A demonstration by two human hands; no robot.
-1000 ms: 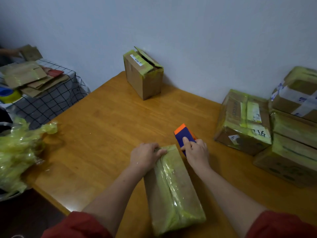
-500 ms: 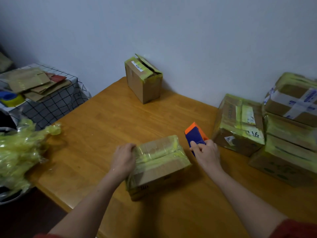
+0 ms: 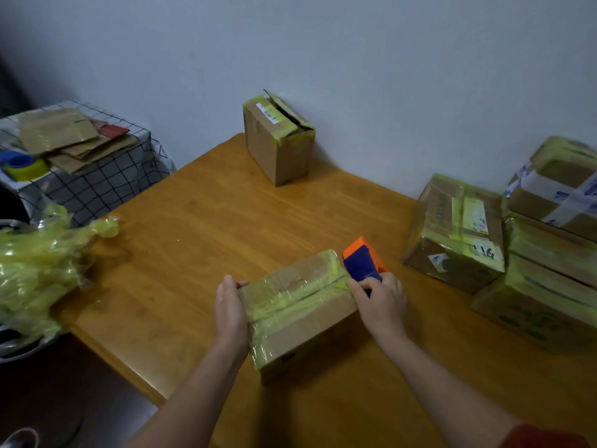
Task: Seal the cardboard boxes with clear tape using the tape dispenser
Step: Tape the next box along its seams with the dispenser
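The taped cardboard box (image 3: 300,315) sits near the front edge of the wooden table (image 3: 206,227). The left hand (image 3: 230,313) clasps its left end, fingers curled round the far corner; the right hand (image 3: 382,300) grips the orange-and-blue tape dispenser (image 3: 361,258) at its right end

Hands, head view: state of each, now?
Left hand: holds the cardboard box at its left end.
Right hand: grips the orange-and-blue tape dispenser.
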